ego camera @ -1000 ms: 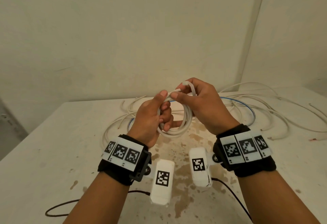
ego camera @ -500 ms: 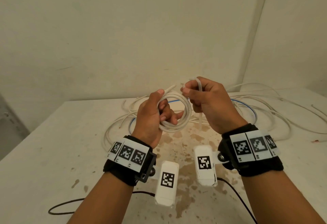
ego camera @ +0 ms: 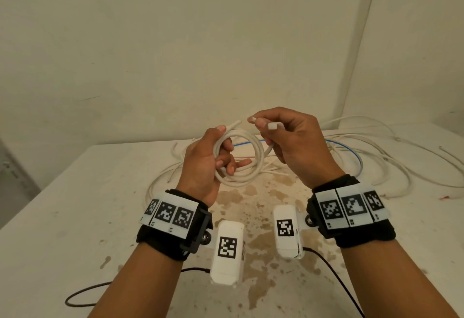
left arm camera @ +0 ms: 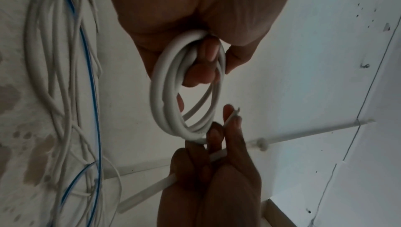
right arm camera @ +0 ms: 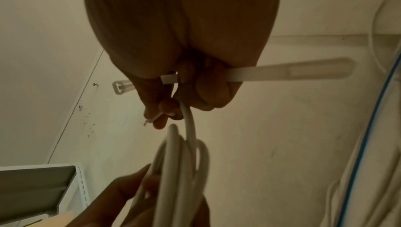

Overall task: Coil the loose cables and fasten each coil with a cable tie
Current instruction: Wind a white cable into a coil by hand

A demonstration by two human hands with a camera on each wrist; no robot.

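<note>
My left hand (ego camera: 200, 162) grips a small coil of white cable (ego camera: 259, 157) above the table, fingers curled through its loops; the coil (left arm camera: 165, 97) shows again in the left wrist view. Just right of the coil, my right hand (ego camera: 293, 142) pinches a white cable tie (ego camera: 275, 125), its thin tip (ego camera: 252, 119) poking out past the fingertips. The tie's flat strap (right arm camera: 293, 71) sticks out sideways from that fist. One strand of the coil (right arm camera: 188, 122) runs up to the right fingers. The tie does not visibly circle the coil.
Several loose white cables (ego camera: 376, 147) and a blue one (ego camera: 351, 147) lie tangled at the back of the stained white table (ego camera: 75, 217). Black camera leads (ego camera: 82, 292) trail near the front edge. A wall stands close behind; a metal shelf (right arm camera: 36, 188) is off to the left.
My right hand has drawn away from the top of the coil to its right, taking the tie along. Both hands have risen a little. The left hand still holds the coil.
</note>
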